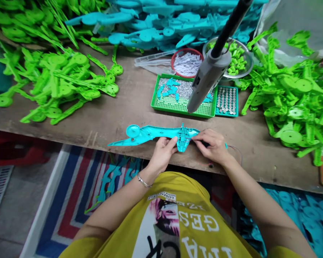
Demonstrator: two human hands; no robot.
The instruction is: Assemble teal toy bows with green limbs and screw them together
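Note:
A long teal plastic toy shell [148, 133] lies on the brown workbench [102, 118] near its front edge, with a round disc at its left end. My left hand [163, 152] grips the shell's lower middle part between thumb and fingers. My right hand [212, 145] pinches the shell's right end, fingers closed; thin wires [235, 148] trail from there to the right. A grey hanging electric screwdriver [208, 77] dangles just above and behind the shell, touched by neither hand.
A green tray [181, 107] holds screws and small teal bits, beside a teal tray of button cells [226, 101]. A red bowl [187, 62] and a metal bowl [235, 57] stand behind. Green shells [56, 82] pile left and right [293, 96], teal ones [161, 25] at the back.

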